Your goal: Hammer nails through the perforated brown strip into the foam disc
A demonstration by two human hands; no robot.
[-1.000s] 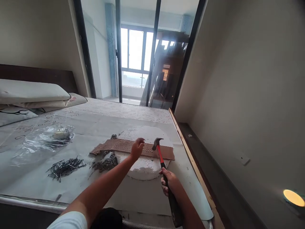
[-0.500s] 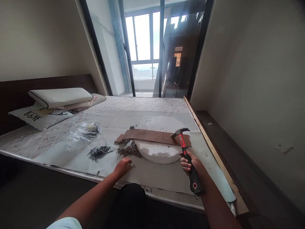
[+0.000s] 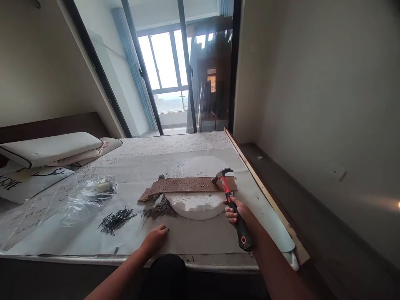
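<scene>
My right hand (image 3: 233, 212) is shut on the black grip of a claw hammer (image 3: 225, 187) with a red shaft. Its steel head hangs just above the right end of a brown perforated strip (image 3: 184, 186), which lies across a white foam disc (image 3: 196, 207). My left hand (image 3: 154, 241) rests on the paper sheet (image 3: 193, 237) near the front edge, its fingertips hidden. A loose heap of dark nails (image 3: 117, 220) lies to its left. Grey crumbled rubble (image 3: 160, 211) sits against the disc.
A clear plastic bag (image 3: 92, 193) lies left of the nails. Pillows (image 3: 50, 148) are stacked at the far left of the mattress (image 3: 175, 146). A wooden strip (image 3: 265, 193) runs along the right edge, with dark floor and a wall beyond it.
Since a second ago, my left hand has dropped from above the strip to the paper near the front edge. The view has swung and tilted. The hammer stays in my right hand.
</scene>
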